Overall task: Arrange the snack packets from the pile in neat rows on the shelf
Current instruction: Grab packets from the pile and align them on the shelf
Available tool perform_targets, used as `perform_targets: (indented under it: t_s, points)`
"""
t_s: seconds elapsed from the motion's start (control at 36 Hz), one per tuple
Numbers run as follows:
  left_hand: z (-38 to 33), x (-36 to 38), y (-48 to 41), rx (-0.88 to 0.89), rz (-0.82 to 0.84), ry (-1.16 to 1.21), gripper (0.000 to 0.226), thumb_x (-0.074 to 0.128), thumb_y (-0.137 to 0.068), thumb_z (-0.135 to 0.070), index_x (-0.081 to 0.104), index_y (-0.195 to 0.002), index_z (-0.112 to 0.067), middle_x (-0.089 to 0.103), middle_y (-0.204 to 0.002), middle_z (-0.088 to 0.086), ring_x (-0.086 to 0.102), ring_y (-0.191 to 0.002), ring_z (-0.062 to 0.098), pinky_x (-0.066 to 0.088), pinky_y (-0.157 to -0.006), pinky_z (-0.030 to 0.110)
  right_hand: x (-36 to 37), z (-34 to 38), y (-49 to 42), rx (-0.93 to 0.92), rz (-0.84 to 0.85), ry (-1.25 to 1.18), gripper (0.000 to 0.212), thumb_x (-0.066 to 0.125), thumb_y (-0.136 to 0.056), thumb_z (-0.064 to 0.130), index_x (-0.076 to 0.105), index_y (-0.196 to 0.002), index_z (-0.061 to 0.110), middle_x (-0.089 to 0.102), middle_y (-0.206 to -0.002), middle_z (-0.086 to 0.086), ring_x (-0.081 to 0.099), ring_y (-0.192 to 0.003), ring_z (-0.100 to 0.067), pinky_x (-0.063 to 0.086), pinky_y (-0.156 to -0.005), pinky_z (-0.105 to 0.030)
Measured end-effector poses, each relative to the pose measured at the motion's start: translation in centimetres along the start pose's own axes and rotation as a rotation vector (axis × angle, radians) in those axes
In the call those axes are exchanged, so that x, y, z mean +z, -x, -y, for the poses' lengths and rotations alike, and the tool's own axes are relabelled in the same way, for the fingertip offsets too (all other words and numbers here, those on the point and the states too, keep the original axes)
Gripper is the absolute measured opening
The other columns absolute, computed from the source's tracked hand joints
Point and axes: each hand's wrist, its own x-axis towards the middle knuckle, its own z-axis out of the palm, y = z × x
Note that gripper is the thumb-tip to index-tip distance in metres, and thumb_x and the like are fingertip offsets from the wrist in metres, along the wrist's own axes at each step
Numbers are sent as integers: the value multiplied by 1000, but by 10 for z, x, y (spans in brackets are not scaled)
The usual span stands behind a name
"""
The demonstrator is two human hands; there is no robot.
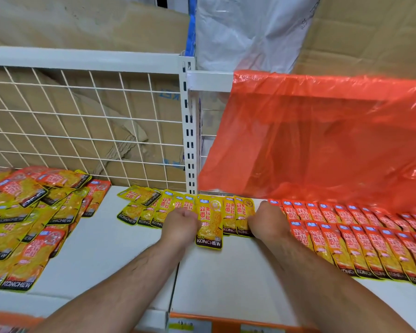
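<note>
Yellow KONCHEW packet (209, 222) lies mid-shelf (226, 272), clamped in the left hand (180, 223) grip, probably to overlap it onto the yellow row (240, 212) beside the red rows (346, 236) at right. The right hand (265, 221) steadies that row; I cannot tell its grip. The pile (27, 212) lies left.

Glossy foil-look snack packets (209, 223), matt white shelf (120, 258) — thin translucent orange plastic sheet (322, 140)

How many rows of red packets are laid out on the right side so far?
2. The back row lies just below the orange plastic bag; the front row sits nearer the camera. The bag may hide more behind.
</note>
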Motion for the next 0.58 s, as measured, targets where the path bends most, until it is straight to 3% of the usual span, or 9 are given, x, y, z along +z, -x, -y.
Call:
perform_targets:
  t_s: [0.11, 0.22, 0.31, 0.42, 0.5, 0.58]
  points:
    - [4, -8, -1, -2, -20, 17, 19, 68, -79, 2, 62, -74, -16, 62, -78, -3, 60, -82, 22, 44, -71, 25, 0, 9, 1, -38, -47, -25, 21, 56, -88, 22, 62, -104, 10, 68, -110, -12, 64, -102, -33, 40, -69, -29]
    - [14, -27, -1, -12, -18, 4, 20, 69, -81, 0, 61, -74, -18, 67, -99, 3, 63, -94, 23, 44, -75, 25, 9, 26, 14, -124, -54, -77, 18, 56, -86, 25, 62, -97, 12, 68, -102, -13, 64, -97, -34, 48, -74, -34]
    - [21, -49, -7, -12, -23, -9, 20, 68, -80, -1, 63, -74, -20, 67, -95, 4, 61, -87, 21, 47, -76, 27, 16, 50, 26, -174, -39, -141, 12, 55, -84, 24, 63, -87, 15, 69, -95, -12, 64, -92, -34, 48, -72, -35]
    - [28, -89, -19, -21, -48, -21, 19, 67, -77, 0, 62, -69, -16, 62, -73, 2, 56, -69, 23, 43, -66, 27, 29, 92, 37, -288, -27, -221, 16, 58, -81, 29, 54, -69, 19, 69, -80, -6, 64, -81, -30, 50, -68, -34]
    - [35, -123, -29, -31, -50, -36, 24, 66, -76, 1, 59, -60, -16, 56, -60, 0, 50, -58, 22, 37, -59, 25, 40, 131, 47, -363, -29, -232, 20, 59, -83, 31, 55, -67, 19, 69, -77, -4, 64, -79, -29, 46, -65, -34]
    - [37, -158, -39, -54, -38, -12, 15, 67, -69, -2, 60, -60, -12, 55, -58, 2, 46, -54, 21, 36, -58, 25, 51, 173, 52, -426, -21, -226, 23, 58, -87, 35, 61, -71, 20, 70, -80, -3, 64, -82, -27, 46, -65, -33]
